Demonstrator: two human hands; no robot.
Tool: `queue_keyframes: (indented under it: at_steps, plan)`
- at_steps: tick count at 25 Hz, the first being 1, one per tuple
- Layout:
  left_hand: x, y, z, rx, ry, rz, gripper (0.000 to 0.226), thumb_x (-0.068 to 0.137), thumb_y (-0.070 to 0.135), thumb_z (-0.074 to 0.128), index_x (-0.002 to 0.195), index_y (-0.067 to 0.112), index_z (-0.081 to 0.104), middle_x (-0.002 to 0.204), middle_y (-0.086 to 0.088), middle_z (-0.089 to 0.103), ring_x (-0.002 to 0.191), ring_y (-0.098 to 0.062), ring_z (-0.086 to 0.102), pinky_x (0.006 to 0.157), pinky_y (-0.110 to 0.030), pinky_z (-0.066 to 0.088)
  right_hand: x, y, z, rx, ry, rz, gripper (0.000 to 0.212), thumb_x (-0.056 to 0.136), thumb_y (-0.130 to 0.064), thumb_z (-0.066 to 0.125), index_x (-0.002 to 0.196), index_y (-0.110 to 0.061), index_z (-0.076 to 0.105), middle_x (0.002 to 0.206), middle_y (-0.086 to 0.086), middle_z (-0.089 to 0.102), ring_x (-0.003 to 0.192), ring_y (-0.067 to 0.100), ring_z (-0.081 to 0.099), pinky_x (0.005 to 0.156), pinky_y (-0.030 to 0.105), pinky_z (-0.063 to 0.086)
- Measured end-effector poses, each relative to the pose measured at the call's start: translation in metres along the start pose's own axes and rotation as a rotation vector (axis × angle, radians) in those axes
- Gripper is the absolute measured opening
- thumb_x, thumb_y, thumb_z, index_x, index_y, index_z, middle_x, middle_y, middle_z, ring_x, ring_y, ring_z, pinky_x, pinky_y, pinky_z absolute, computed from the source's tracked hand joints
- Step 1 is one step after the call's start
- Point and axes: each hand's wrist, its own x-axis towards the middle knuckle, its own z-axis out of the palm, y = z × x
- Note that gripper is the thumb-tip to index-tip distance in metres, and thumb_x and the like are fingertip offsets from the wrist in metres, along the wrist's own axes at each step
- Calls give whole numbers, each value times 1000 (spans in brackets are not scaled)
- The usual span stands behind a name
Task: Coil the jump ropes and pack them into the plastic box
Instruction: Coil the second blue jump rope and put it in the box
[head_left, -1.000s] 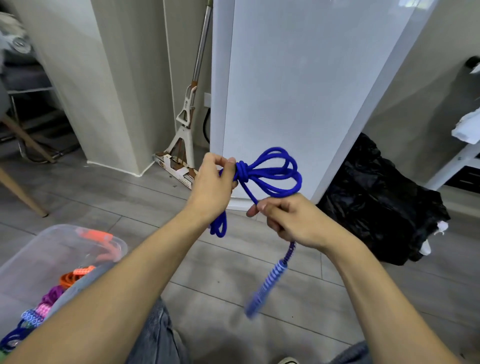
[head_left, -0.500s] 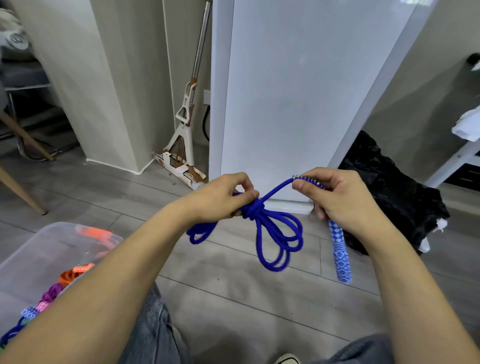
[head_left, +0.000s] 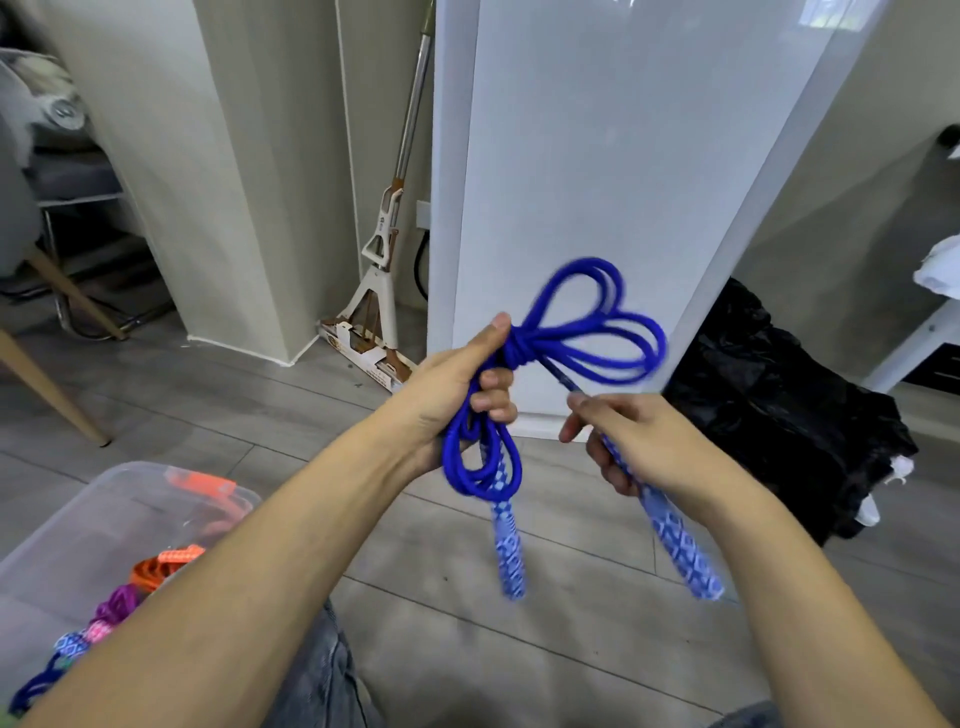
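Two hands held one blue jump rope (head_left: 587, 338) in the air above the floor. The left hand (head_left: 457, 384) gripped the knotted coil, fingers curled round it, thumb extended. The right hand (head_left: 639, 441) closed round a patterned handle (head_left: 680, 551), whose long axis ran down and right. The plastic box (head_left: 104, 525) lay low to the left, nearer the left hand.

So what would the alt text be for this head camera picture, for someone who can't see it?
Two bare hands hold a coiled blue jump rope above a grey floor: the left hand grips the knotted bundle, and the right hand holds one patterned handle while the other handle dangles. At lower left, a clear plastic box already holds orange, purple and blue ropes.
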Motion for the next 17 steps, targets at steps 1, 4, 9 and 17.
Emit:
queue_keyframes:
  at_steps: [1, 4, 9, 17]
  plan:
    - [4, 4, -5, -18, 120, 82, 29, 93, 41, 63, 86, 13, 59, 57, 4, 31, 42, -8, 26, 47, -22, 33, -4, -1, -5, 25, -44, 23, 36, 101, -35, 55, 94, -3, 70, 61, 9, 47, 43, 18, 38, 42, 23, 29]
    - [8, 15, -18, -39, 237, 184, 28, 96, 40, 61, 98, 12, 60, 58, 4, 34, 46, -9, 31, 52, -24, 37, -12, -11, -9, 276, -152, 39, 23, 98, -18, 55, 95, -2, 71, 69, 10, 50, 51, 20, 44, 47, 29, 37]
    - [5, 12, -13, 14, 110, 156, 38, 98, 37, 57, 116, 3, 60, 62, 3, 39, 52, -10, 39, 63, -27, 46, -13, -31, 20, 487, -10, -76, 25, 92, -31, 61, 89, -14, 79, 63, -1, 43, 53, 12, 38, 56, 26, 31]
    - [-2, -8, 3, 244, -12, 147, 38, 94, 44, 61, 67, 18, 63, 71, -12, 44, 65, -30, 46, 73, -47, 41, -13, -34, 49, 477, 218, -338, 14, 100, -20, 59, 97, -8, 62, 66, -1, 69, 53, 18, 55, 57, 28, 51]
